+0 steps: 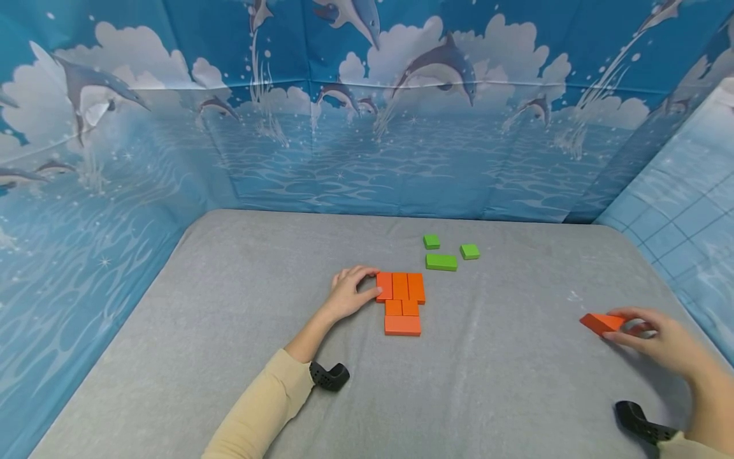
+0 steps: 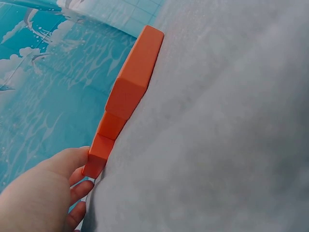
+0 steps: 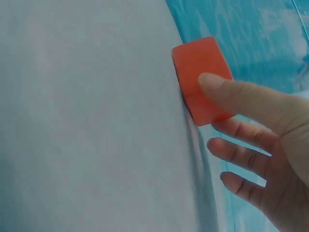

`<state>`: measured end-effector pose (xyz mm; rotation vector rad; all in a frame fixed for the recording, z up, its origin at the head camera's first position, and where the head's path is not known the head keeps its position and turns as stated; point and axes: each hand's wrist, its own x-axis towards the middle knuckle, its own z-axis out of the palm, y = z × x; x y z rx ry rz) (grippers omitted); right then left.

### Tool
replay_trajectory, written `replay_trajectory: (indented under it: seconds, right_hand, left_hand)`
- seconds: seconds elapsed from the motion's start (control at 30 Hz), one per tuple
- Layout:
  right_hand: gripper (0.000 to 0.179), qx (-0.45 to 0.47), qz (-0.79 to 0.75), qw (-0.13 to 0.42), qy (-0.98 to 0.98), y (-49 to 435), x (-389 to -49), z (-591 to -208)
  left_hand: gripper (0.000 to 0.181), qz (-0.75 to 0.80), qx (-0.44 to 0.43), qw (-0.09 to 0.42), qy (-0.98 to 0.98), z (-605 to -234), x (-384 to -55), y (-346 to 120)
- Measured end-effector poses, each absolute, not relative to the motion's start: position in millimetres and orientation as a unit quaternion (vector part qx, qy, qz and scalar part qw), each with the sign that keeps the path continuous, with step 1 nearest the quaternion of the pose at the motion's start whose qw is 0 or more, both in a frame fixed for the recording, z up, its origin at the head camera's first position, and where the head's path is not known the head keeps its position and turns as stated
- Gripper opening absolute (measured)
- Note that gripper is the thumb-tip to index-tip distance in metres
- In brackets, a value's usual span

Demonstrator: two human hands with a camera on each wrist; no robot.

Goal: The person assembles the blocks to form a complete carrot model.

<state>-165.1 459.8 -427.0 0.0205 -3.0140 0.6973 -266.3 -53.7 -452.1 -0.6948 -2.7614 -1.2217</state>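
Several orange blocks lie flat together near the middle of the table: three upright ones side by side [image 1: 400,286], two small ones [image 1: 402,308] below them and a wide one [image 1: 402,326] nearest me. My left hand [image 1: 346,294] holds the leftmost orange block [image 1: 384,284], thumb near its closer end and index finger at its far corner. In the left wrist view the thumb touches the end of that orange row [image 2: 98,154]. Far to the right, my right hand [image 1: 659,335] pinches a separate orange block [image 1: 597,322] between thumb and fingers; its broad face [image 3: 195,63] shows in the right wrist view.
Behind the orange group lie a long green block [image 1: 441,262] and two small green blocks, one on the left [image 1: 431,241] and one on the right [image 1: 469,251]. Grey cloth [image 1: 241,268] covers the table. Blue dolphin-print curtains [image 1: 355,166] stand around its back and sides.
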Motion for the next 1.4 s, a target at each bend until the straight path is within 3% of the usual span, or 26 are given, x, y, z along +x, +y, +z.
replay_trajectory:
  seconds: [0.27,0.63,0.97,1.4]
  right_hand:
    - [0.042,0.072,0.269,0.049,-0.959,407.0,-177.0,-407.1]
    - [0.034,0.191,0.314,0.097,-0.925,281.7,-182.5,-398.8]
    - [0.032,0.218,0.301,0.074,-0.925,207.5,-173.1,-400.4]
    - [0.036,0.215,0.254,0.036,-0.942,164.5,-162.9,-406.6]
  left_hand:
    - [0.040,-0.394,-0.224,0.024,-0.891,-451.8,-265.8,-53.7]
    - [0.040,-0.396,-0.219,0.018,-0.891,-453.0,-267.0,-53.7]
    - [0.040,-0.397,-0.222,0.019,-0.891,-450.4,-264.7,-54.5]
    - [0.042,-0.390,-0.224,0.022,-0.893,-451.1,-266.3,-54.5]
